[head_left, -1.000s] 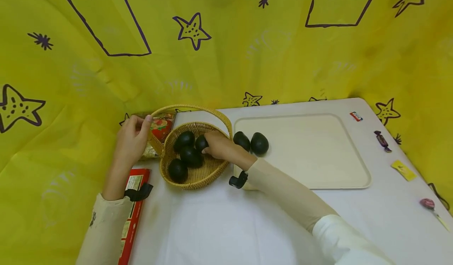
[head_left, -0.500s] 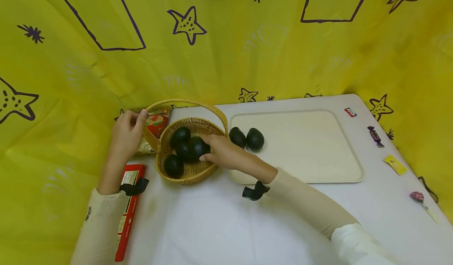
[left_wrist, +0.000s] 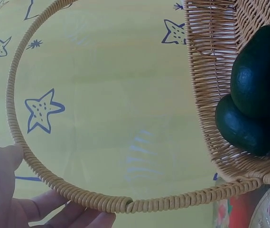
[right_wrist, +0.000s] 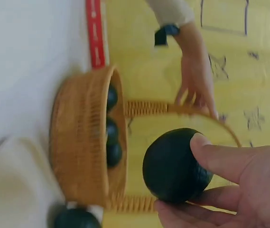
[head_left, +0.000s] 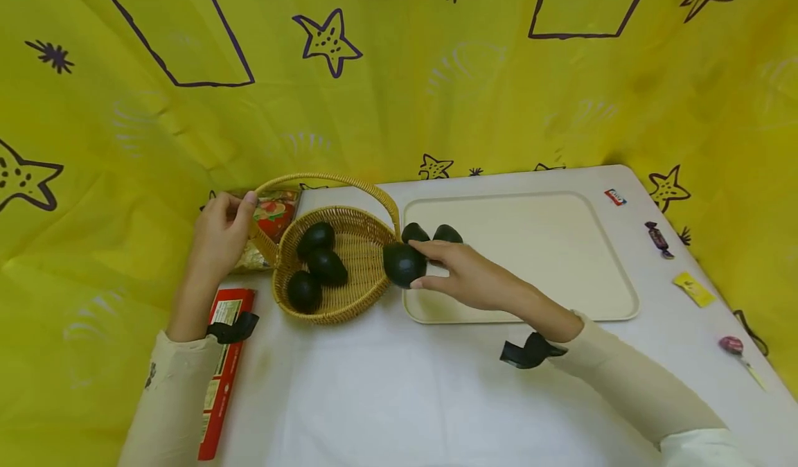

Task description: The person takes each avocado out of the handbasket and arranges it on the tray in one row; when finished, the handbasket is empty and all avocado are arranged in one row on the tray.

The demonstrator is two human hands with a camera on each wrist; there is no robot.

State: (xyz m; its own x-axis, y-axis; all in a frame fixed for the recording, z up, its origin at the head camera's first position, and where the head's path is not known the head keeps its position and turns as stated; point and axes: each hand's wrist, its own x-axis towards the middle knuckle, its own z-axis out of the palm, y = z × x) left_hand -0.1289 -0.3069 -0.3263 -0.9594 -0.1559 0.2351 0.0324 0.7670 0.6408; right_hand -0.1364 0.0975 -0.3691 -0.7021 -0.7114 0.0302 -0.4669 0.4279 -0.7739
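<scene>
A dark green avocado (head_left: 404, 265) is gripped between the thumb and fingers of my right hand (head_left: 476, 278), at the right rim of the wicker basket (head_left: 358, 307). The right wrist view shows this avocado (right_wrist: 172, 166) raised beside the basket's mouth. With my left hand (head_left: 218, 235) I hold the left side of the basket's arched handle (left_wrist: 78, 195), thumb and fingers around it. Inside the basket lie three more avocados (head_left: 327, 267), grouped toward its left side. Two avocados (head_left: 447, 233) sit at the left end of the cream tray (head_left: 530, 259), partly behind my right hand.
A red box (head_left: 218, 384) lies by my left forearm. Behind the basket's left side is a shiny red and gold package (head_left: 274, 214). Small sweets, among them a purple-wrapped candy (head_left: 658, 240) and a lollipop (head_left: 732, 346), line the table's right edge. Yellow cloth hangs behind.
My right hand has taken one avocado from inside the basket and carried it right to the rim, near the tray. My left hand has kept its hold on the handle.
</scene>
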